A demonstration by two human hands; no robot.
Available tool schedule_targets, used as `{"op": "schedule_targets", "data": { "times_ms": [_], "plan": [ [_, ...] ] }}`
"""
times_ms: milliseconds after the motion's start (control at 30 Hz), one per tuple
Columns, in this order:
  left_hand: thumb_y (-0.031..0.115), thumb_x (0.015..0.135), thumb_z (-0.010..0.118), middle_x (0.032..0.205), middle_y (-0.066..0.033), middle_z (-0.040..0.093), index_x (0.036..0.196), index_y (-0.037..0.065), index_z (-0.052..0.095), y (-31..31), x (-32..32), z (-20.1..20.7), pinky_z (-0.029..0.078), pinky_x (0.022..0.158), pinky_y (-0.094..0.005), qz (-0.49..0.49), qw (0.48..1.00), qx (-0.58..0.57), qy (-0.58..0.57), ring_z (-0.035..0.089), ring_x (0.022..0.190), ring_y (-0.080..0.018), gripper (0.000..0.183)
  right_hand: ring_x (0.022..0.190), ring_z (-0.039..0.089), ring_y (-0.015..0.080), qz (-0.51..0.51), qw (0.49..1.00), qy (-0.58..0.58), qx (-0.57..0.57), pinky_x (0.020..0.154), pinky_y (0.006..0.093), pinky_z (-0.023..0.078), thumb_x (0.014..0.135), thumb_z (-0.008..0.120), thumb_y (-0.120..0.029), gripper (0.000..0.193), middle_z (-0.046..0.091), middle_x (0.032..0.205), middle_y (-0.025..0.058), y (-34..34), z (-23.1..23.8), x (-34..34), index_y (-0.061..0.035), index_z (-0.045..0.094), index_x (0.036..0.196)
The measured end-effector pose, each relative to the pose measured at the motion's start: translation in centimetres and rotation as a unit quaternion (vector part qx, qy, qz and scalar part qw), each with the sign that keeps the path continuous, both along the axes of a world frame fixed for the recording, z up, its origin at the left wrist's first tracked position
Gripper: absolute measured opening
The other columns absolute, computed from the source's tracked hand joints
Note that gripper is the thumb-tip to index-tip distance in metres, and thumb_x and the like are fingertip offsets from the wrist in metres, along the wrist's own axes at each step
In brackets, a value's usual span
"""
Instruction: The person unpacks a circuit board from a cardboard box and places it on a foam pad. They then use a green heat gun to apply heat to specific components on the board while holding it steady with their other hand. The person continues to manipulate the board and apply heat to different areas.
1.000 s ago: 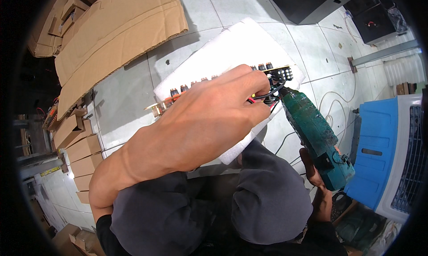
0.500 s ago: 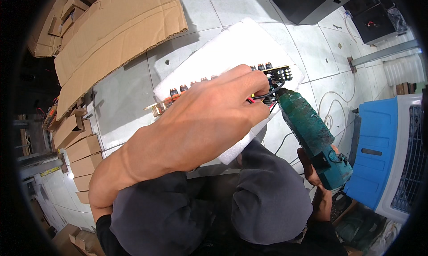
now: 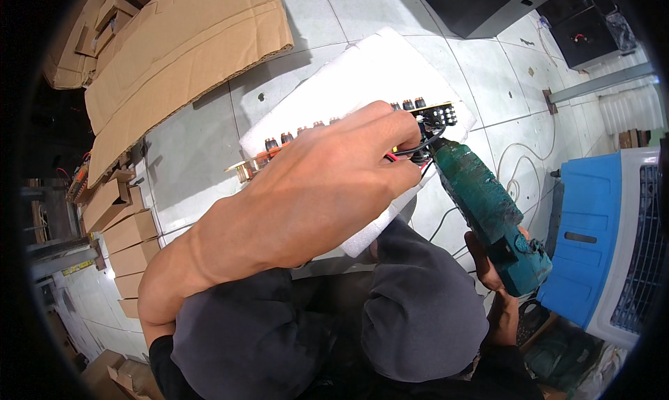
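Left hand [image 3: 348, 159]: grip closed on the circuit board [image 3: 439, 114], which sits over the white foam slab [image 3: 380, 69]. Right hand [image 3: 488, 266]: grip holds the green tool [image 3: 484, 198], tip near the black wire [image 3: 426, 145].

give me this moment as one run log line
left hand: over circuit board, at wires | right hand: holding green power tool, tip by board's right end | below: white foam

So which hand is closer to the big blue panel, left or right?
Right. The right hand, on the green power tool, is left of the blue panel. The left hand is much farther left, over the circuit board.
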State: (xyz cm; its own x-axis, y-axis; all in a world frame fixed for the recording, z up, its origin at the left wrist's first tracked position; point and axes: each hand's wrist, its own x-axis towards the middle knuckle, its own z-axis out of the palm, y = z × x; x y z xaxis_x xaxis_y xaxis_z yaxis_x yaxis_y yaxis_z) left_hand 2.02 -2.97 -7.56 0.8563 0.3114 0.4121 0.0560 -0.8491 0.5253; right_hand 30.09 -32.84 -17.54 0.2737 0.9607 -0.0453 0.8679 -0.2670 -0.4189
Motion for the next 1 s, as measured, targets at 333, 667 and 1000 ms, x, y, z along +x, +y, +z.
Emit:
{"op": "schedule_targets", "data": {
  "times_ms": [333, 667, 1000],
  "plan": [
    [-0.014, 0.065, 0.068, 0.102, -0.0122, 0.064, 0.094, 0.003, 0.070, 0.1, 0.0, 0.0, 0.055, 0.077, -0.0387, -0.002, 1.000, -0.005, -0.005, 0.063, 0.093, -0.0297, 0.034, 0.121, 0.061, 0.0242, 0.010, 0.998, -0.043, -0.043, 0.103, 0.0374, 0.049, 0.071, 0.080, -0.030, 0.072, 0.061, 0.134, 0.0093, 0.9, 1.7, -0.8, -0.0089, 0.056, 0.136],
    [-0.014, 0.065, 0.068, 0.103, -0.0123, 0.064, 0.095, 0.003, 0.071, -0.2, 0.3, 0.1, 0.056, 0.077, -0.0384, -0.002, 1.000, -0.005, 0.006, 0.064, 0.094, -0.0291, 0.035, 0.116, 0.064, 0.0209, -0.011, 0.998, 0.052, -0.029, 0.096, 0.0344, 0.051, 0.075, 0.078, -0.026, 0.064, 0.064, 0.127, 0.0105, 1.6, 1.7, -0.9, -0.0066, 0.059, 0.133],
    [-0.007, 0.076, 0.064, 0.112, -0.0142, 0.061, 0.107, 0.004, 0.069, 0.9, -0.3, -1.6, 0.055, 0.085, -0.0378, -0.066, 0.998, 0.000, 0.004, 0.062, 0.103, -0.0305, 0.034, 0.071, 0.063, 0.0292, 0.079, 0.987, -0.024, 0.135, 0.069, 0.0420, 0.042, 0.074, 0.073, -0.024, 0.015, 0.069, 0.083, 0.0047, 5.7, 2.2, -3.2, -0.0155, 0.071, 0.087]
  ]
}}
